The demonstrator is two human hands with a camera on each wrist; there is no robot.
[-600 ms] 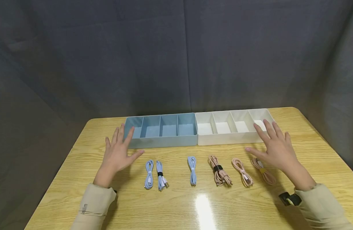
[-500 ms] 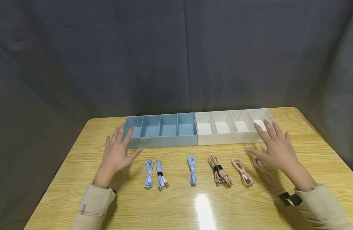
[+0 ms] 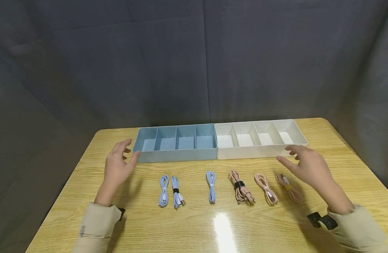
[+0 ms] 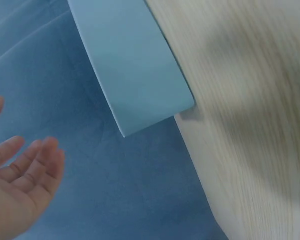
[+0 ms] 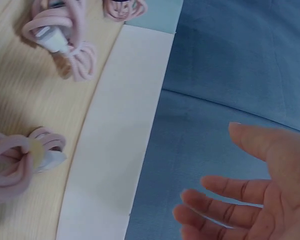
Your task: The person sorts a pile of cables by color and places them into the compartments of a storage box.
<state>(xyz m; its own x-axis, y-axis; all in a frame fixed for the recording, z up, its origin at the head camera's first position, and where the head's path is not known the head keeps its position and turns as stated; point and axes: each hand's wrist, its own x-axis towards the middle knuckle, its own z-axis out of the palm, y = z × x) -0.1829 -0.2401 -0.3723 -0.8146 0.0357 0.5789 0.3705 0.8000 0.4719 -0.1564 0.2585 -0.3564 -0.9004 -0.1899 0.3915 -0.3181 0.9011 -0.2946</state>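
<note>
My left hand [image 3: 117,170] hovers by the left end of a blue divided box [image 3: 178,155], fingers loosely bent, holding nothing. In the left wrist view the hand [image 4: 27,185] is apart from the box wall [image 4: 134,75]. Over the right end of a white divided box [image 3: 251,152], my right hand [image 3: 312,168] is also bare, thumb apart from the bent fingers. Three bundled blue cables [image 3: 163,191] lie before the boxes, one with a black strap. To their right lie three bundled pink cables [image 3: 266,189]; the rightmost, with a yellow tie [image 3: 288,187], is nearest my right hand.
Both boxes stand end to end along the back of the wooden table [image 3: 168,228], each split into several compartments. A dark curtain [image 3: 149,70] hangs behind and at both sides. Light glares off the table's front middle.
Both hands have gone from spread, straight fingers to looser, bent ones. My left hand has shifted left, off the blue box's end. Cables and boxes have stayed put.
</note>
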